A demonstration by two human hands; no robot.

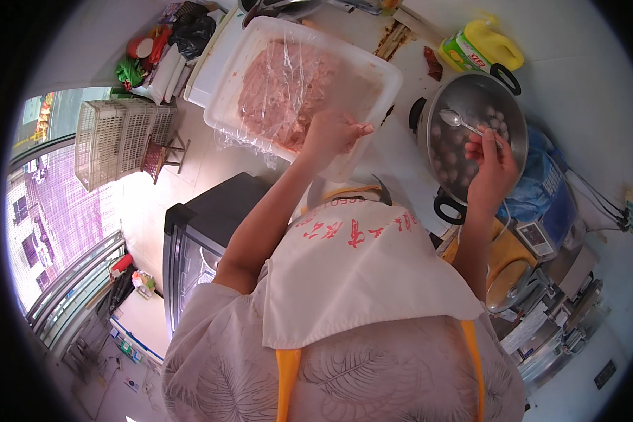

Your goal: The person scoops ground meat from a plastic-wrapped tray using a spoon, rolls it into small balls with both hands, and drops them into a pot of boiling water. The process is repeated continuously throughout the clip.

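Note:
My left hand is closed at the near side of a white plastic tub, with a bit of pink minced meat showing between thumb and finger. A large mound of minced meat fills much of the tub, partly under clear plastic wrap. In my right hand is a metal spoon, its bowl pointing left, above a large two-handled metal pot. Several meatballs lie in the pot, in what looks like liquid.
Behind the pot stands a yellow detergent jug. Right of the pot are a blue plastic bag and a digital scale. A glass lid lies nearer me. Left on the floor stand plastic crates and a black-topped glass cabinet.

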